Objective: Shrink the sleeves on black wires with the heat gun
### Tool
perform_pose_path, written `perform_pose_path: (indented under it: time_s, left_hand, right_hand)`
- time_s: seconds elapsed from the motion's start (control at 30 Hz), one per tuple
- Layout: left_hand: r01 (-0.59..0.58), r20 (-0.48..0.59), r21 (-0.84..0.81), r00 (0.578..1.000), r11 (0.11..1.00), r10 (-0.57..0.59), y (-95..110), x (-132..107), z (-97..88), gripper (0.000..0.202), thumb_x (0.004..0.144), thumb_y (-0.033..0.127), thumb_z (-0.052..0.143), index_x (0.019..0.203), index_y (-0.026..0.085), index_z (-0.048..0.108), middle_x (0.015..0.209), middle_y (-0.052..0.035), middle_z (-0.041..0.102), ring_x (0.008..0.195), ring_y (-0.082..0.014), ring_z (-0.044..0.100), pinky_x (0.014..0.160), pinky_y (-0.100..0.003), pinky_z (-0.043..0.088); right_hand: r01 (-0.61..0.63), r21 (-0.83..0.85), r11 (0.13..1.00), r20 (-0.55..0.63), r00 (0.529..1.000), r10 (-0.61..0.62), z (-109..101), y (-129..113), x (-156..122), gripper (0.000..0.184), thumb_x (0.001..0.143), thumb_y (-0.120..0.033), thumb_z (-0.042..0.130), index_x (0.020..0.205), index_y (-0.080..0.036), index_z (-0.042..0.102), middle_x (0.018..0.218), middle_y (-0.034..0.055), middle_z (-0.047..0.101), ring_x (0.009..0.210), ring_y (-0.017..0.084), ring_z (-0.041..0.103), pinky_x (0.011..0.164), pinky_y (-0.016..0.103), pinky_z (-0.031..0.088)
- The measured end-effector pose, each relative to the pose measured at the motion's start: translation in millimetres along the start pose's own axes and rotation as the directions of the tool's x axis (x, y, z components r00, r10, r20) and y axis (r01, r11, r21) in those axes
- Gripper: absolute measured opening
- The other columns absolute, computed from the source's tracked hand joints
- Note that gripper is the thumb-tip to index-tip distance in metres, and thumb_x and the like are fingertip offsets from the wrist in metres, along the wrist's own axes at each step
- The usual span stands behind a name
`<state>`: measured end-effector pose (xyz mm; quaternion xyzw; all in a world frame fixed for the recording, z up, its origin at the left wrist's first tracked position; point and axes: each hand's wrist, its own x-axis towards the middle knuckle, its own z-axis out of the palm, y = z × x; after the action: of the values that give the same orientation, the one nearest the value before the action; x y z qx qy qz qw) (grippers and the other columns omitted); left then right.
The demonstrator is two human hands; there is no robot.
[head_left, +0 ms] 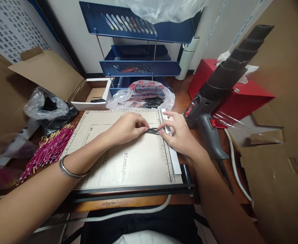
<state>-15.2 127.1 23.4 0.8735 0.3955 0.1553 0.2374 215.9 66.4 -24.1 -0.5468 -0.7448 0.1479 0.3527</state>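
Observation:
A small bundle of thin black strands [153, 131], perhaps wires or tubing, lies across the right part of a cream paper trimmer board [139, 162] printed with size lines. My left hand [128, 128] pinches the bundle's left end between thumb and fingers. At the other end, the thumb and forefinger of my right hand [178, 132] close on the strands, its other fingers stretched over the white strip [174, 159] along the board's right edge. Both palms face down, close together. What exactly lies under the fingertips is hidden.
Behind the board sits a plastic bag [141, 95] of black strands, below a blue tiered rack [139, 69]. A heat gun [210, 112] stands at right by a red box [253, 95]. Magenta wires [51, 145] lie at left near an open carton [90, 105].

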Motion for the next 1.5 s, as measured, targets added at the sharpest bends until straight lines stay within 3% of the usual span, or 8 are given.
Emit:
perform_pose_path:
  time_s: [0.23, 0.37, 0.67, 0.97, 1.17, 1.33, 1.5]
  left_hand:
    - [0.011, -0.057, -0.051, 0.998, 0.999, -0.013, -4, 1, 9.6, 0.014, 0.093, 0.023, 0.073, 0.092, 0.022, 0.087, 0.092, -0.0040, 0.081, 0.086, -0.0200, 0.070, 0.079, -0.032, 0.050]
    - [-0.032, -0.077, -0.085, 0.997, 0.996, 0.026, -5, -1, 10.7, 0.013, 0.094, 0.029, 0.074, 0.094, 0.022, 0.085, 0.092, -0.0042, 0.080, 0.085, -0.0197, 0.068, 0.078, -0.033, 0.049]
    - [-0.113, -0.060, -0.102, 0.992, 0.988, 0.108, -7, -10, 7.5, 0.012, 0.090, 0.033, 0.080, 0.091, 0.021, 0.082, 0.100, -0.0059, 0.077, 0.099, -0.0247, 0.068, 0.091, -0.038, 0.050]
    - [-0.147, -0.061, -0.054, 0.988, 0.988, 0.144, -12, -9, 12.9, 0.014, 0.097, 0.030, 0.072, 0.092, 0.022, 0.082, 0.103, -0.0058, 0.079, 0.103, -0.0261, 0.068, 0.096, -0.042, 0.050]
    - [-0.208, -0.122, -0.036, 0.972, 0.977, 0.202, -16, -12, 14.6, 0.016, 0.100, 0.030, 0.071, 0.093, 0.020, 0.082, 0.101, -0.0061, 0.079, 0.100, -0.0246, 0.069, 0.094, -0.040, 0.050]
    - [-0.284, -0.237, 0.022, 0.930, 0.959, 0.281, -16, -12, 16.6, 0.014, 0.101, 0.027, 0.072, 0.093, 0.021, 0.082, 0.101, -0.0049, 0.080, 0.096, -0.0226, 0.068, 0.093, -0.040, 0.047]
    - [-0.311, -0.212, 0.003, 0.929, 0.951, 0.304, -17, -10, 21.0, 0.012, 0.100, 0.027, 0.074, 0.095, 0.022, 0.083, 0.101, -0.0044, 0.081, 0.096, -0.0226, 0.068, 0.093, -0.039, 0.048]
  right_hand:
    - [-0.008, -0.006, 1.000, -0.016, 1.000, 0.008, -8, -1, -1, 0.004, 0.086, -0.022, 0.078, 0.086, -0.025, 0.079, 0.147, 0.0122, 0.065, 0.144, 0.039, 0.055, 0.121, 0.069, 0.040]
    - [0.000, -0.013, 1.000, -0.014, 1.000, 0.000, -10, -1, 0, 0.009, 0.087, -0.019, 0.076, 0.080, -0.024, 0.078, 0.144, 0.0125, 0.068, 0.144, 0.039, 0.056, 0.121, 0.068, 0.041]
    - [0.044, -0.023, 0.999, -0.019, 0.999, -0.044, -9, -1, -1, 0.010, 0.087, -0.018, 0.074, 0.080, -0.024, 0.078, 0.143, 0.0129, 0.069, 0.142, 0.039, 0.058, 0.119, 0.068, 0.043]
    - [0.089, -0.014, 0.996, -0.012, 0.996, -0.089, -6, 0, -1, 0.009, 0.086, -0.016, 0.075, 0.083, -0.024, 0.078, 0.145, 0.0131, 0.070, 0.139, 0.040, 0.060, 0.118, 0.070, 0.046]
    - [0.154, -0.014, 0.988, -0.037, 0.987, -0.154, -6, 3, 0, 0.010, 0.092, -0.020, 0.076, 0.086, -0.025, 0.081, 0.145, 0.0105, 0.072, 0.138, 0.036, 0.062, 0.117, 0.065, 0.049]
    - [0.186, -0.002, 0.982, -0.103, 0.977, -0.186, -7, 1, 2, 0.010, 0.096, -0.022, 0.074, 0.090, -0.025, 0.082, 0.138, 0.0110, 0.076, 0.133, 0.034, 0.066, 0.115, 0.061, 0.052]
    - [0.208, -0.003, 0.978, -0.113, 0.972, -0.207, -7, -1, 1, 0.012, 0.092, -0.018, 0.076, 0.085, -0.026, 0.082, 0.136, 0.0094, 0.077, 0.131, 0.033, 0.069, 0.112, 0.060, 0.054]
